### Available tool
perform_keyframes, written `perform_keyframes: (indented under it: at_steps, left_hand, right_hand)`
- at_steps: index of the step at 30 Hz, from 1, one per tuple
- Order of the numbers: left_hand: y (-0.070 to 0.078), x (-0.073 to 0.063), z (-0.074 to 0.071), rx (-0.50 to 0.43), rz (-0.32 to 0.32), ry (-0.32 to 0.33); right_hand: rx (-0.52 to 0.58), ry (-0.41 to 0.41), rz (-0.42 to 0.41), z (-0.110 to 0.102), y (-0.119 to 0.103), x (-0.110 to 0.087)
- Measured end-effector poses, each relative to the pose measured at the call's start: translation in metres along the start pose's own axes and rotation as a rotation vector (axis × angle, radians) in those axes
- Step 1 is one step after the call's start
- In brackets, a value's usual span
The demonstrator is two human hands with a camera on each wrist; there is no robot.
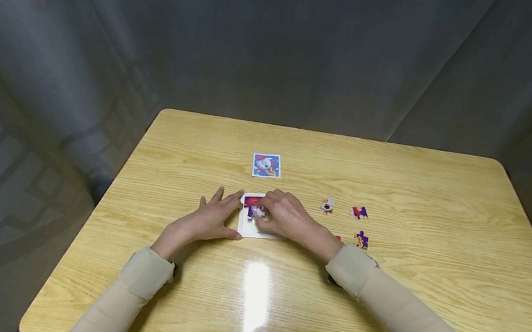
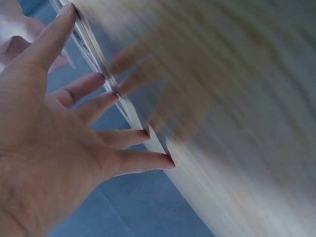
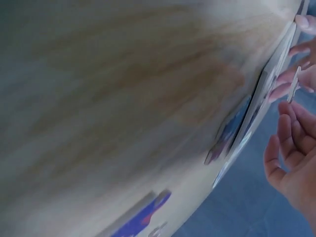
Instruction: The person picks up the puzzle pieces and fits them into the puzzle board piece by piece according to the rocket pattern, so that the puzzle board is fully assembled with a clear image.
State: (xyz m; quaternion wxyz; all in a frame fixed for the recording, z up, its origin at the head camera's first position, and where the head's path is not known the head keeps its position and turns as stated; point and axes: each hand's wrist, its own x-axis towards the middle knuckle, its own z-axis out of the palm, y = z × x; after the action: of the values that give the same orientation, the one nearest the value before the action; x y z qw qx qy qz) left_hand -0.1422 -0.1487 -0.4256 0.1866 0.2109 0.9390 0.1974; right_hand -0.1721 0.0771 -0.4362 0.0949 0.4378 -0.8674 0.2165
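A white puzzle tray (image 1: 253,231) lies on the table, with a red and purple puzzle piece (image 1: 252,201) at its upper left. My left hand (image 1: 207,220) has its fingers spread along the tray's left side, with the thumb at the lower left corner. Over the tray, my right hand (image 1: 286,217) pinches a pale puzzle piece (image 1: 257,211) between thumb and fingers. In the right wrist view that thin piece (image 3: 295,86) stands edge-on at the fingertips, raised above the tray. The right side of the tray is hidden under the right hand.
A square picture card (image 1: 266,165) with a cartoon figure lies beyond the tray. To the right are loose pieces: a pale one (image 1: 327,206), a red and purple one (image 1: 360,212) and a purple one (image 1: 361,239). A red bit (image 1: 338,237) peeks out beside the right forearm.
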Motion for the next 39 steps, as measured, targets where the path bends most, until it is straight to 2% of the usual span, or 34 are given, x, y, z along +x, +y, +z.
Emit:
perform_keyframes:
  at_steps: [15, 27, 39]
  left_hand:
    - [-0.004, -0.001, 0.005, 0.012, 0.012, 0.035]
    - [-0.011, -0.003, 0.006, 0.009, 0.072, 0.061]
    - [-0.012, -0.002, 0.008, -0.002, 0.077, 0.069]
  right_hand:
    - [0.023, -0.157, 0.075, 0.009, -0.003, 0.009]
    - [0.016, -0.120, 0.010, 0.011, -0.001, 0.010]
    - [-0.025, -0.133, 0.028, 0.011, -0.005, 0.008]
